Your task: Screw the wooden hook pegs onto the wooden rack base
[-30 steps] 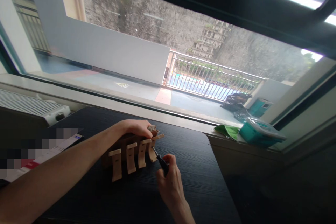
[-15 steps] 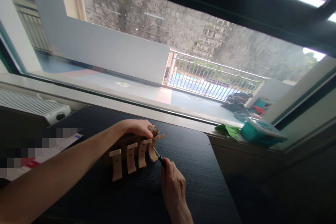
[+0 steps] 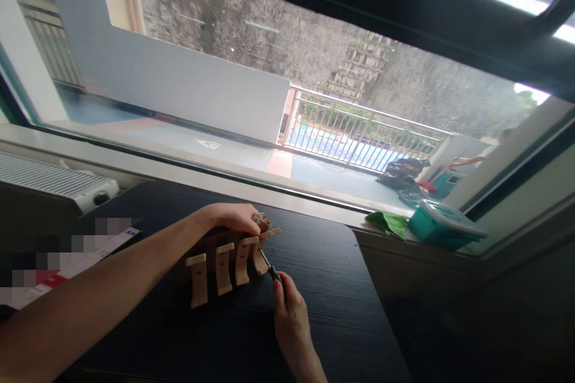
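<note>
A brown wooden board (image 3: 210,243) stands on the black table, with several pale curved wooden hooks (image 3: 223,269) along its front. My left hand (image 3: 234,217) is closed over the top of the board near its right end, beside a rough, bark-like piece (image 3: 263,219). In my right hand (image 3: 291,311) is a screwdriver (image 3: 274,273) with a dark handle, held in a closed grip. The screwdriver's metal shaft points up and left, its tip at the rightmost hook (image 3: 259,262). Whatever screw may be there is too small to make out.
The black table (image 3: 323,287) ends at a window sill. On the sill lie a green cloth (image 3: 387,222) and a teal lidded box (image 3: 442,224). A printed sheet (image 3: 90,266) is at the left, near a white radiator (image 3: 58,176). Beyond the glass a person's arm (image 3: 471,161) shows.
My right hand has turned slightly on the screwdriver and shifted a little left. My left hand and the board stay put. A person has come into view outside at the right.
</note>
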A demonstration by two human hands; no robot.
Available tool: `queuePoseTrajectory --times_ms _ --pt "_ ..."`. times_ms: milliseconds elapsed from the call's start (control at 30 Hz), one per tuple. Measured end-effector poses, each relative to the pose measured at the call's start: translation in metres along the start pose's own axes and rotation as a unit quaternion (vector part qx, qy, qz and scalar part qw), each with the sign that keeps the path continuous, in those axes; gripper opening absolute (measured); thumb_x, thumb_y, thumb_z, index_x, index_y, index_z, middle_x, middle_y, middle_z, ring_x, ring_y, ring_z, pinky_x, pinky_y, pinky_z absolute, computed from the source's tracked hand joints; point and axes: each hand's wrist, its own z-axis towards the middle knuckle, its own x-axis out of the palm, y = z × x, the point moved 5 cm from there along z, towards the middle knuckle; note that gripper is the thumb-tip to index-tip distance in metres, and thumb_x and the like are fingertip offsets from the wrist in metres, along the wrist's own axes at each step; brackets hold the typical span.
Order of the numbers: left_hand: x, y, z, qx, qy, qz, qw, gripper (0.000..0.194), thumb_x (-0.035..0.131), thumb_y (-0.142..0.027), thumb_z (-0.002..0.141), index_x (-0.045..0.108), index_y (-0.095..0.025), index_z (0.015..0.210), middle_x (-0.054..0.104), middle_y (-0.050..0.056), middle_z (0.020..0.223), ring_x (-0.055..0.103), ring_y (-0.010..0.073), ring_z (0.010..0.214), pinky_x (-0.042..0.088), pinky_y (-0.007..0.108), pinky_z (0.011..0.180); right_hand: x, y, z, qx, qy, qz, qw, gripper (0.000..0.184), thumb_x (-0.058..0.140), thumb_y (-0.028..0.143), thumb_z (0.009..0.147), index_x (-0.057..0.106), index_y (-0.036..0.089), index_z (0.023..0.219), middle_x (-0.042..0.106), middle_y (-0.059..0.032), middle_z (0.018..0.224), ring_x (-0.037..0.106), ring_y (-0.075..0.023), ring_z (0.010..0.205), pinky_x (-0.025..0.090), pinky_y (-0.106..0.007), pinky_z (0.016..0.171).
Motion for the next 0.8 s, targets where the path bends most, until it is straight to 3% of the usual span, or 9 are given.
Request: queuePoseTrajectory --times_ms 67,167,267,367,467,667,800 --pt "0.000 0.000 -0.001 -0.001 0.002 0.000 1.000 0.023 0.057 -0.029 0.053 0.061 -0.018 0.073 0.064 0.001 0.071 0.056 0.0168 0.063 0.042 0.025 0.056 -0.003 0.005 0.000 -0.027 -0.010 -0.022 0.999 0.032 0.039 0.031 0.095 0.061 0.021 0.115 0.073 -0.0050 0.100 0.070 -0.0180 0.087 0.052 -0.024 0.072" --pt "0.000 0.000 -0.002 -0.004 0.004 0.003 1.000 0.023 0.057 -0.030 0.054 0.062 -0.018 0.074 0.064 0.001 0.071 0.057 0.0171 0.063 0.043 0.026 0.056 -0.008 0.019 0.000 -0.123 -0.039 -0.100 0.987 0.034 0.037 0.025 0.095 0.056 0.017 0.122 0.071 -0.0080 0.099 0.069 -0.0183 0.082 0.051 -0.026 0.067" --pt "0.000 0.000 -0.001 -0.003 0.003 0.006 1.000 0.022 0.058 -0.031 0.054 0.061 -0.019 0.072 0.063 0.000 0.070 0.056 0.0169 0.063 0.042 0.026 0.056 -0.011 0.031 0.001 -0.198 -0.053 -0.158 0.966 0.031 0.035 0.022 0.097 0.059 0.014 0.114 0.069 -0.0065 0.084 0.067 -0.0166 0.067 0.049 -0.026 0.060" --pt "0.000 0.002 0.001 0.001 0.001 0.009 1.000 0.021 0.059 -0.032 0.054 0.060 -0.019 0.071 0.063 0.000 0.070 0.055 0.0165 0.063 0.041 0.026 0.056 -0.012 0.034 0.001 -0.223 -0.053 -0.167 0.959 0.028 0.037 0.022 0.097 0.059 0.013 0.112 0.071 -0.0072 0.085 0.069 -0.0158 0.067 0.049 -0.024 0.062" --pt "-0.001 0.004 0.004 0.005 -0.002 0.011 1.000 0.021 0.060 -0.032 0.054 0.060 -0.019 0.070 0.062 0.000 0.069 0.054 0.0161 0.061 0.040 0.026 0.056 -0.008 0.030 -0.002 -0.186 -0.032 -0.161 0.969 0.030 0.036 0.025 0.098 0.059 0.012 0.113 0.074 -0.0068 0.087 0.070 -0.0169 0.067 0.048 -0.025 0.060" --pt "0.000 0.004 0.005 0.010 0.004 0.004 1.000 0.020 0.058 -0.031 0.054 0.058 -0.019 0.070 0.061 0.000 0.068 0.054 0.0160 0.061 0.039 0.025 0.053 0.002 0.012 -0.002 -0.015 0.030 -0.064 0.997 0.036 0.031 0.035 0.099 0.064 0.018 0.102 0.073 -0.0012 0.074 0.070 -0.0179 0.065 0.046 -0.025 0.056" --pt "0.001 0.006 0.006 0.014 0.002 0.002 1.000 0.020 0.057 -0.030 0.054 0.058 -0.018 0.070 0.060 0.000 0.068 0.054 0.0163 0.061 0.038 0.025 0.053 0.000 0.012 0.001 0.010 0.041 -0.079 0.996 0.036 0.033 0.036 0.098 0.065 0.020 0.103 0.074 -0.0015 0.079 0.071 -0.0189 0.070 0.047 -0.025 0.059"
